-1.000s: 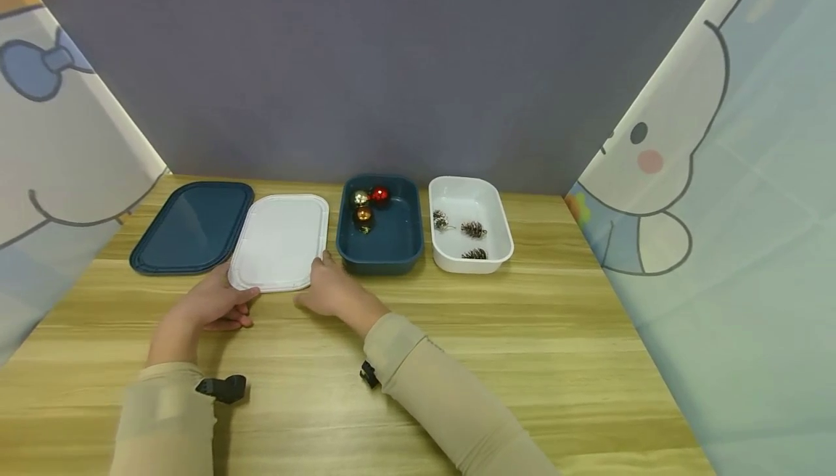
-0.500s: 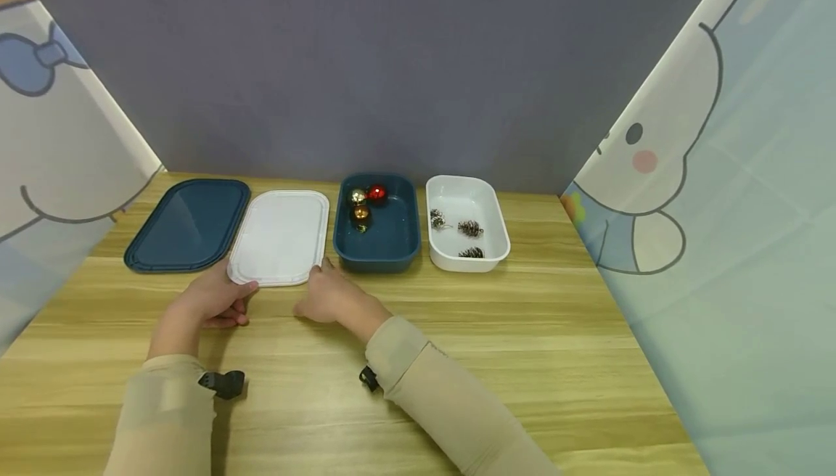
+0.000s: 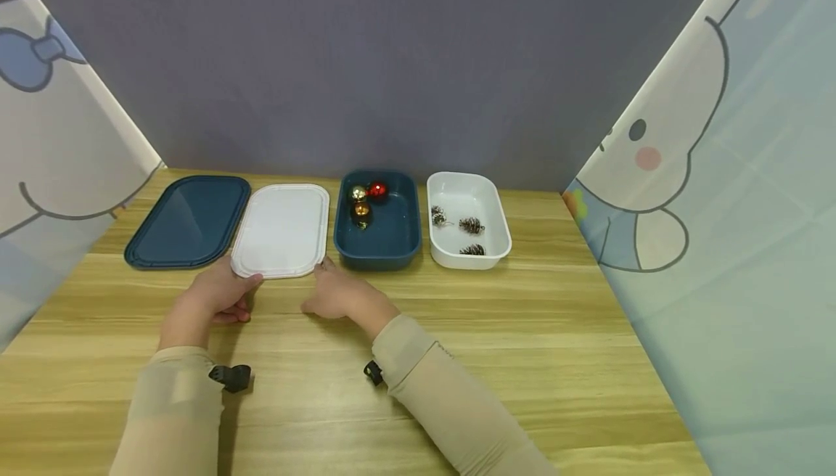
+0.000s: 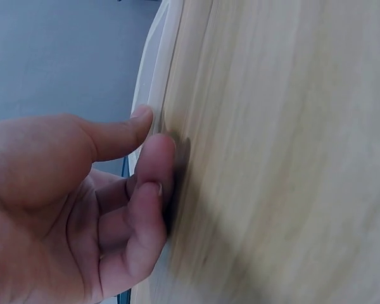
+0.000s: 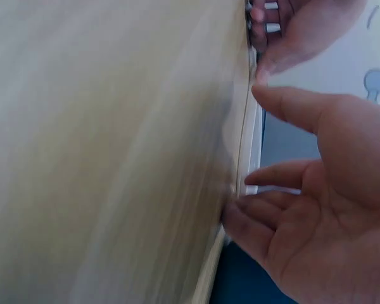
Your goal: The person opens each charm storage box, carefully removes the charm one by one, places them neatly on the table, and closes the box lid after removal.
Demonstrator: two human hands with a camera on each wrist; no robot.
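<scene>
A white lid (image 3: 281,229) lies flat on the wooden table, right of a dark blue lid (image 3: 188,222). My left hand (image 3: 218,289) holds the white lid's near left corner, its thumb on the near edge; the other fingers curl low by the table in the left wrist view, and the index finger is mostly hidden. At the near right corner my right hand (image 3: 339,294) touches the white lid with its fingertips, the thumb stretched out apart from it. In the right wrist view both hands reach the lid's thin edge (image 5: 254,142).
Right of the lids stands a dark blue box (image 3: 392,236) with several shiny baubles (image 3: 361,210) inside. Beside it is a white box (image 3: 473,204) holding small pine cones (image 3: 471,226). A grey backdrop (image 3: 366,62) rises behind; patterned cloths flank the table (image 3: 522,360).
The white lid has slid slightly away from me, toward the backdrop, with both hands staying at its near corners. The boxes and the dark blue lid have kept their places.
</scene>
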